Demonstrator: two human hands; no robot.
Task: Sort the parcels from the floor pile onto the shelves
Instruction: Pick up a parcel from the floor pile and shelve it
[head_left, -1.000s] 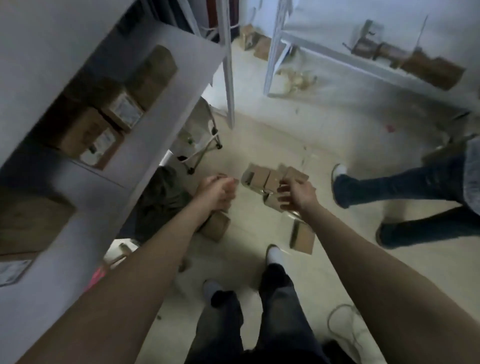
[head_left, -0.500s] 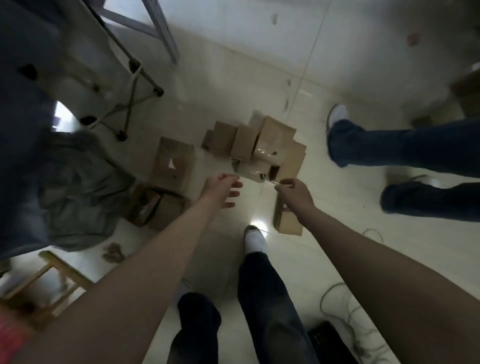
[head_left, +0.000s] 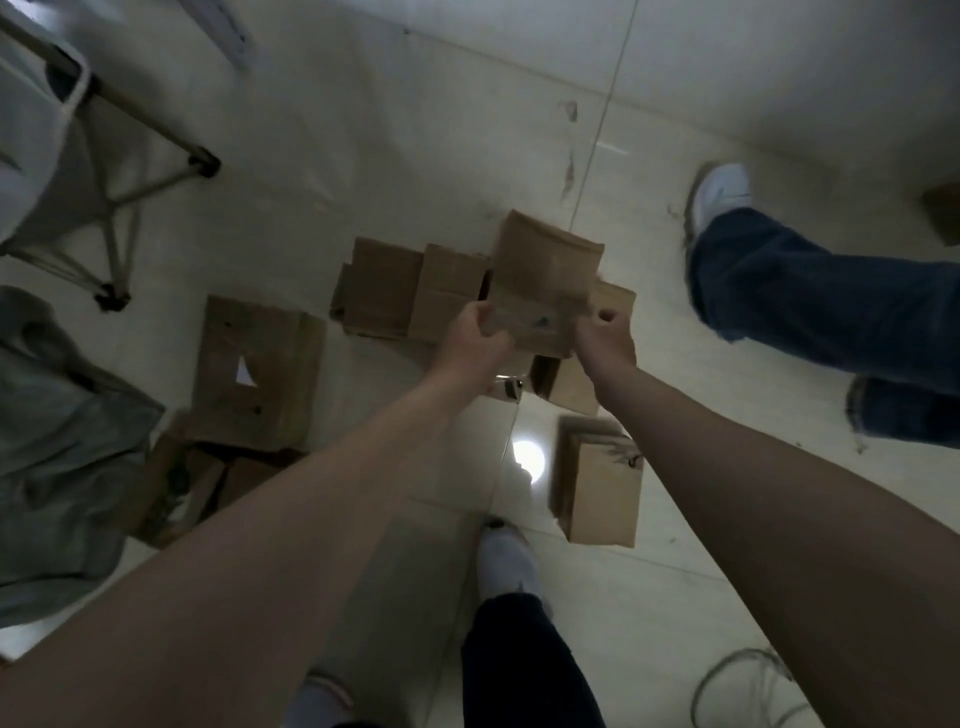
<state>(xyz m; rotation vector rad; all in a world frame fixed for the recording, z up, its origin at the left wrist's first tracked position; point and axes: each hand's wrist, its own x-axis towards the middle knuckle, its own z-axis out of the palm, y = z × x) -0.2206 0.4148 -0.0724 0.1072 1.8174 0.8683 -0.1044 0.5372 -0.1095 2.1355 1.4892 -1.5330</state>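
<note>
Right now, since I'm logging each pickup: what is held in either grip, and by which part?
One cardboard parcel, shared: the left grip holds its near left corner, the right grip its near right corner.

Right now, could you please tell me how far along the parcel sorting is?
Done: cannot be judged, since no shelf is in view. In hand: the left hand and right hand grip one brown parcel, raised over the floor pile. Left: at least five cardboard boxes lie on the floor, including a large box to the left and a small box near the person's foot.
</note>
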